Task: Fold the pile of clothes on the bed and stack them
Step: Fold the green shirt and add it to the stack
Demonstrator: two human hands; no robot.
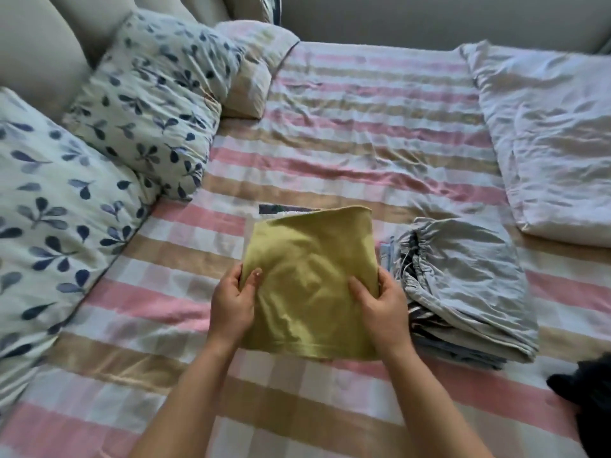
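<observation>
yellow-green folded shirt [310,279] sits on the bed [363,133], its side edges pinched by the left hand [231,304] and right hand [380,309]; best lifted level onto the grey stack [463,285] just beside it.

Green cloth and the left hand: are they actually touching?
Touching. The head view shows the left hand gripping the left edge of the green cloth, with its thumb lying on top of the fabric.
</observation>
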